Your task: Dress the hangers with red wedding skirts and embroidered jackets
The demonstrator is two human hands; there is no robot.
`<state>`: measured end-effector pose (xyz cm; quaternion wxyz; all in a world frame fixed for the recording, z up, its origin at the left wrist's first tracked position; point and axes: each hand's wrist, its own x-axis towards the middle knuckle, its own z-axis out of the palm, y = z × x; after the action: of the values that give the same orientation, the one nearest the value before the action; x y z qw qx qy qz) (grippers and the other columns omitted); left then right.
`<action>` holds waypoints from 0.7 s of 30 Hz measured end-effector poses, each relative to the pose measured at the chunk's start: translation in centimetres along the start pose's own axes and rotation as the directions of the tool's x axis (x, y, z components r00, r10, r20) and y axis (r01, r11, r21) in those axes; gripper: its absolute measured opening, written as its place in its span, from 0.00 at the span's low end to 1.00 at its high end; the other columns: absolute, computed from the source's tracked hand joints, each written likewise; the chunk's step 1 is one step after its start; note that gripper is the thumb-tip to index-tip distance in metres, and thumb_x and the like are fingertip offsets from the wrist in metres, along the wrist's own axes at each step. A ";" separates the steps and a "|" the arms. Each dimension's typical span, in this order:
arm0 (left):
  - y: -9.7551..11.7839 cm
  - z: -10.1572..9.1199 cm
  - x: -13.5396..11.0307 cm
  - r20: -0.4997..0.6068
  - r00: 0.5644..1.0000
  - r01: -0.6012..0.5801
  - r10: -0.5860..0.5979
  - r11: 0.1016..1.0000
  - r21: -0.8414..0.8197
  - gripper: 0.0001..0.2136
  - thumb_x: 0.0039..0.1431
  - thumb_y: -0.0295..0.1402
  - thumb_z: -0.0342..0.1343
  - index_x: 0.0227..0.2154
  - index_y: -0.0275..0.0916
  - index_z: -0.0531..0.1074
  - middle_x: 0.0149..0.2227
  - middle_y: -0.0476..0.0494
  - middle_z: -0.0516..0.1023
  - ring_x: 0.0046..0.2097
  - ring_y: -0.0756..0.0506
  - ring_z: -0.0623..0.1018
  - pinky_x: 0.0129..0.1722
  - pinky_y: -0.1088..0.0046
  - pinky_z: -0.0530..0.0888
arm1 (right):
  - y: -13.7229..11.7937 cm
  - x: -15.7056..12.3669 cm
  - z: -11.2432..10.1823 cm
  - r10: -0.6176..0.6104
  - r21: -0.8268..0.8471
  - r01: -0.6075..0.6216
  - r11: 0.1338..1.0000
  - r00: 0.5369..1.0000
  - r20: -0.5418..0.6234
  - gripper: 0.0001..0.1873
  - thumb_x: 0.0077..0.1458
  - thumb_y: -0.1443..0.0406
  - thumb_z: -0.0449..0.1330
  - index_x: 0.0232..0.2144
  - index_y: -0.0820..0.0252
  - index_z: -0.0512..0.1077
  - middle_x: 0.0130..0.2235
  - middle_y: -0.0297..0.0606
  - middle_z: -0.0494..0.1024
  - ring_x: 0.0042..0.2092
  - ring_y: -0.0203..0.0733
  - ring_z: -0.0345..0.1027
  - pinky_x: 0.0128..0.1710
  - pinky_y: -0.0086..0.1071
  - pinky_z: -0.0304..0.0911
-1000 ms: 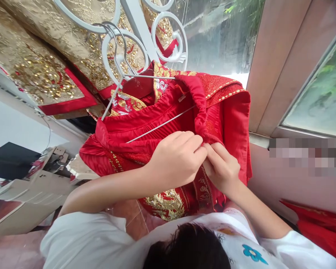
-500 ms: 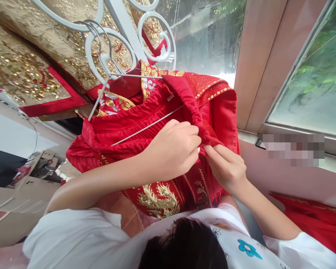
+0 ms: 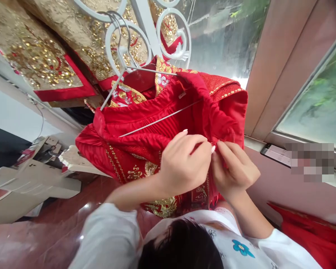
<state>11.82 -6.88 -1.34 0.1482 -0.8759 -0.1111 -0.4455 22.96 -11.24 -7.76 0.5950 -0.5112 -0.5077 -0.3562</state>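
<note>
Red satin dress (image 3: 145,127), gold-embroidered, hangs on a thin wire hanger (image 3: 145,73); my left hand (image 3: 182,164) and right hand (image 3: 235,172) pinch its gathered hem.

Bright window daylight, warped blurry edges.

A white metal grille (image 3: 145,22) of curled scrollwork fills the top middle of the view. Left of the grille, gold embroidered cloth (image 3: 36,56) with red borders spreads toward the upper left corner. Right of the grille, a window pane (image 3: 221,33) shows blurred greenery, and farther right stands a pinkish window frame (image 3: 280,52). Well below and right of the grille, a phone (image 3: 274,154) lies on the sill. Low at the far right lies more red cloth (image 3: 316,235). Down left of the grille sit pale cardboard boxes (image 3: 30,186) on a reddish floor (image 3: 72,201).
</note>
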 end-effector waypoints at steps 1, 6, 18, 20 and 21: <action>0.2 0.6 -0.7 -0.113 0.994 0.015 -0.010 0.999 0.047 0.03 0.57 0.25 0.54 0.32 0.35 0.72 0.33 0.44 0.78 0.36 0.49 0.77 0.43 0.71 0.74 | -0.4 0.0 0.2 0.038 0.018 -0.038 0.999 0.999 -0.020 0.08 0.53 0.75 0.58 0.37 0.63 0.71 0.30 0.39 0.76 0.31 0.34 0.70 0.30 0.25 0.64; -2.0 1.4 -1.3 -0.237 0.926 -0.251 0.295 0.948 0.197 0.04 0.55 0.27 0.55 0.34 0.35 0.71 0.26 0.46 0.75 0.27 0.50 0.73 0.25 0.73 0.70 | -1.7 -0.7 1.3 0.174 0.160 -0.159 0.974 0.981 -0.083 0.14 0.52 0.74 0.58 0.41 0.58 0.71 0.30 0.36 0.77 0.29 0.36 0.71 0.29 0.28 0.68; -4.9 -2.3 3.9 0.331 0.825 -0.456 0.458 0.886 -0.088 0.13 0.63 0.33 0.42 0.27 0.41 0.70 0.24 0.49 0.73 0.26 0.53 0.72 0.28 0.77 0.69 | -3.2 -0.3 1.8 0.545 0.480 -0.444 0.757 0.834 -0.088 0.25 0.47 0.71 0.65 0.49 0.57 0.68 0.32 0.34 0.76 0.27 0.33 0.70 0.24 0.25 0.66; -5.3 -2.1 3.8 0.229 0.824 -0.506 0.519 0.855 -0.115 0.12 0.63 0.31 0.44 0.26 0.40 0.69 0.22 0.51 0.71 0.24 0.54 0.71 0.27 0.78 0.68 | -2.5 -0.6 1.8 0.423 0.432 -0.349 0.832 0.902 -0.084 0.24 0.49 0.71 0.63 0.50 0.56 0.70 0.34 0.36 0.77 0.30 0.36 0.72 0.29 0.28 0.69; -5.5 -1.9 3.7 0.178 0.817 -0.534 0.549 0.836 -0.125 0.11 0.62 0.31 0.46 0.25 0.40 0.69 0.22 0.52 0.71 0.24 0.54 0.70 0.26 0.78 0.67 | -2.1 -0.5 1.6 0.347 0.405 -0.292 0.866 0.935 -0.067 0.23 0.49 0.71 0.63 0.49 0.56 0.71 0.36 0.37 0.78 0.33 0.37 0.73 0.32 0.30 0.70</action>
<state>10.74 -2.21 3.63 0.2258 -0.9172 0.1435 -0.2953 20.44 -10.20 -7.81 0.7689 -0.4341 -0.4339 -0.1790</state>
